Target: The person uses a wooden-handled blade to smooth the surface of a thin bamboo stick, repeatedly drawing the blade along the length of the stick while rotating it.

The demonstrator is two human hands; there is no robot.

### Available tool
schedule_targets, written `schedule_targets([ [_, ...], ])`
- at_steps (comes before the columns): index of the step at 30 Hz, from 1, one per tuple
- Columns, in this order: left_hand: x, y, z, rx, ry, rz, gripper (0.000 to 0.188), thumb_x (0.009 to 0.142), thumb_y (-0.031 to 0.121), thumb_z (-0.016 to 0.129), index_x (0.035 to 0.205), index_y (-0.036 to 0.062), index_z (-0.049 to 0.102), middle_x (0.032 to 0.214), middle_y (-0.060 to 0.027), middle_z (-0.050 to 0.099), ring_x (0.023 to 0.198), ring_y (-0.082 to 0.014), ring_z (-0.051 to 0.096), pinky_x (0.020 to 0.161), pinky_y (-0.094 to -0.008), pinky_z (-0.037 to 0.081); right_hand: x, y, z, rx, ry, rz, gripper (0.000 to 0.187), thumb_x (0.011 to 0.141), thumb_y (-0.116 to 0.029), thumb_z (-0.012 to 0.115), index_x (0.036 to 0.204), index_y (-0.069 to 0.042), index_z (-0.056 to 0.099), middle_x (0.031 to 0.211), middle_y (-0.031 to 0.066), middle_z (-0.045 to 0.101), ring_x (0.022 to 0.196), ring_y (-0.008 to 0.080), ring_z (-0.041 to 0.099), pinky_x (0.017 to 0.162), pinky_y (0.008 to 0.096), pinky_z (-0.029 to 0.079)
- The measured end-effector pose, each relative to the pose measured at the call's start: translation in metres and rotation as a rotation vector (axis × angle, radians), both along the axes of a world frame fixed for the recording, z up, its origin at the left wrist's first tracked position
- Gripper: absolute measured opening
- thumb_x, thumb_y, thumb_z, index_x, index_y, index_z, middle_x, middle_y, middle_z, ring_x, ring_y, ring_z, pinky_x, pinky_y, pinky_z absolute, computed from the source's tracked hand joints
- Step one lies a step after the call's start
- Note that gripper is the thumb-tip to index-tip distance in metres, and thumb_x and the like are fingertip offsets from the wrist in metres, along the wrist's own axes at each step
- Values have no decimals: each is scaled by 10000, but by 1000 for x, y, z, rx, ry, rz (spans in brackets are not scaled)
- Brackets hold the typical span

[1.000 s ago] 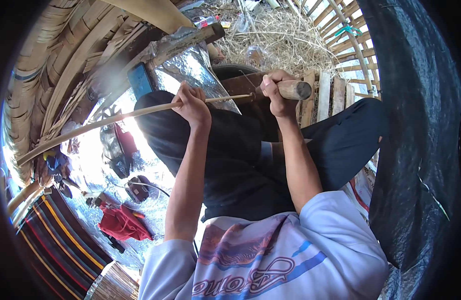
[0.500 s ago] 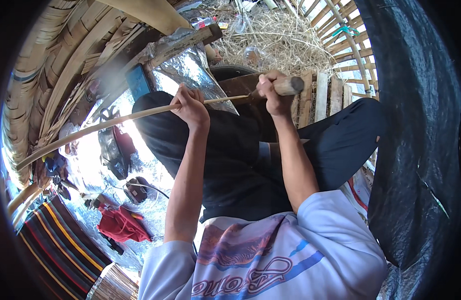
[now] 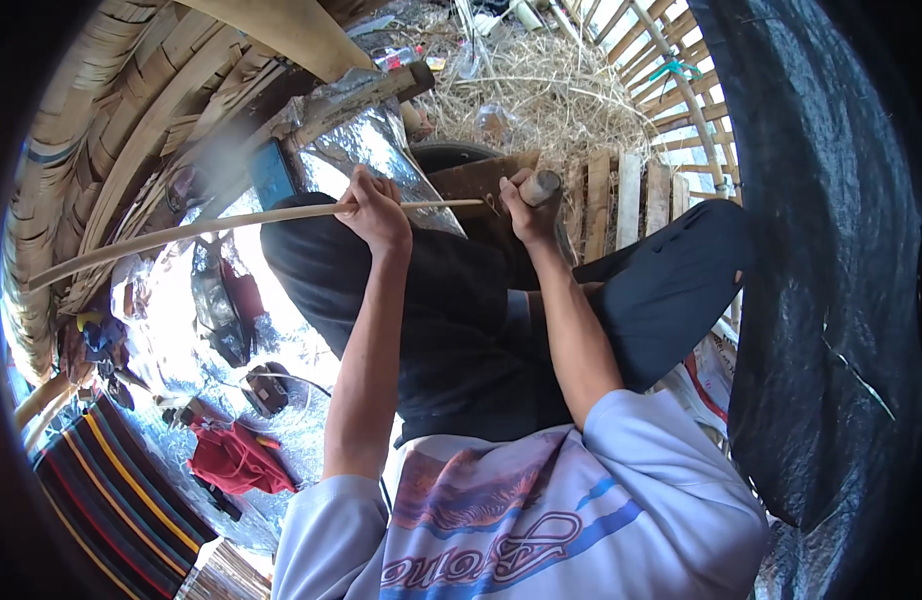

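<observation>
Bamboo, pale and split thin, makes up the long strip [image 3: 231,225] that runs from the far left of the view across to the middle, ending just beside the right hand [image 3: 526,205]; the left hand [image 3: 376,210] is closed around it partway along, fingers wrapped over the top, which seems to steady the springy length and keep it level over the lap; the right hand is clenched on a short round wooden handle [image 3: 541,186], held with its pale end up, and the tool's working end is hidden behind the fist, so what it is I cannot tell; it appears to meet the strip's near tip, where a hold close to the work would give control. Both forearms reach out from a light printed shirt [image 3: 521,520] over crossed legs in dark trousers [image 3: 461,330], the raised knee likely serving as a rest below the strip; behind the hands stands a brown wooden block [image 3: 471,182] in front of slatted boards [image 3: 606,200] and loose straw [image 3: 541,95]; to the left lie silver foil sheeting [image 3: 371,150], curved stacked bamboo slats [image 3: 111,130], a red cloth [image 3: 231,460] and a striped mat [image 3: 121,500]; a black tarpaulin [image 3: 831,250] hangs along the right.
</observation>
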State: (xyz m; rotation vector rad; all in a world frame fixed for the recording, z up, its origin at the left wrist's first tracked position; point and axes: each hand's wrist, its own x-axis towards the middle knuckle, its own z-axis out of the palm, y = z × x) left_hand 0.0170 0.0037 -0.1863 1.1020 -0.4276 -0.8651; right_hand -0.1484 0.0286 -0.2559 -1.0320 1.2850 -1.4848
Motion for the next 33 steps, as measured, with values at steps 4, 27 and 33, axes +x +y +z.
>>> schedule_targets([
  [4,2,-4,-3,-36,-27,-48,445,899,102,462,504,95,256,449,43,262,409,-29,225,383,-231,167,0,-2,-5,-95,133,118,175,794,-66,610,639,-52,530,532,-10,509,469,54,460,443,221,345],
  [27,28,2,-6,-47,-27,-372,456,925,118,429,522,119,216,452,43,191,375,-61,190,381,-262,182,-16,7,41,-35,-305,-723,140,812,-37,581,736,-35,463,606,37,471,553,122,457,553,273,385],
  [33,29,40,0,-117,-218,-624,468,886,154,442,502,144,175,444,18,182,402,-96,196,418,-282,226,-3,26,29,16,-434,-855,140,812,-37,584,750,-40,458,604,28,466,557,122,457,559,277,389],
])
